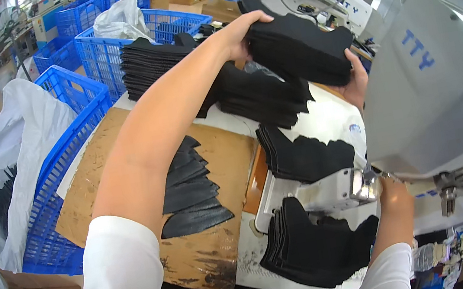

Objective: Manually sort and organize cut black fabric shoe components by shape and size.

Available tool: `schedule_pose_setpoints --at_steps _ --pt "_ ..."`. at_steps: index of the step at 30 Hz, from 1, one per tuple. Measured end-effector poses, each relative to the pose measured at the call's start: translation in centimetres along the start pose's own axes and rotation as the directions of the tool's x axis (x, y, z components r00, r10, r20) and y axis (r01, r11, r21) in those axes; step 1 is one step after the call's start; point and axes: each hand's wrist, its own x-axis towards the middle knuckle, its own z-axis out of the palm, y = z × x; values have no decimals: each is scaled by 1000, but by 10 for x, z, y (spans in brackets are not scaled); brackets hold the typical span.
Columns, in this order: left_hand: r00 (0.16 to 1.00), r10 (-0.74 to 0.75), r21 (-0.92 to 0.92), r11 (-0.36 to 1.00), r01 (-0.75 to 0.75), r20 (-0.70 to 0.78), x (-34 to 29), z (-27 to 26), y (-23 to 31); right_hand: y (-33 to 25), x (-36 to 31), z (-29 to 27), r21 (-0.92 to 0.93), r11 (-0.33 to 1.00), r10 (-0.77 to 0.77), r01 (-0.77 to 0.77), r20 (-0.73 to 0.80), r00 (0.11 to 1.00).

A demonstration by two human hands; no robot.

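Between my two hands, a thick stack of black fabric pieces [303, 43] with wavy-cut edges is held up at the far side of the worktable. My left hand [242, 33] grips its left end, thumb over the top. At the right end, my right hand [356, 79] is closed on the stack's edge, its forearm partly hidden behind the sewing machine. Just below lies another black stack [260, 95], and a tall one [154, 65] stands to its left. Nearer me, two smaller black stacks [306, 153] rest around the machine's metal arm [334, 190].
A large grey sewing machine head [431, 92] takes up the right side. Fanned dark shiny pieces [194, 193] lie on a stained cardboard sheet [107, 171] at the left. Blue plastic crates [65, 191] with white plastic bags [19, 137] stand beyond the table's left edge.
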Motion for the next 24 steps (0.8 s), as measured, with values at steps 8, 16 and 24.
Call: schedule_pose_setpoints --at_steps 8,16,24 --pt "916 -277 151 932 329 -290 21 -26 -21 37 29 0 -255 941 153 -222 -266 952" --pt "737 182 693 540 479 -651 30 3 -16 24 30 4 -421 867 147 -266 -292 945" --pt "697 663 865 -486 124 272 20 3 -26 25 30 8 -462 843 145 -276 -299 943"
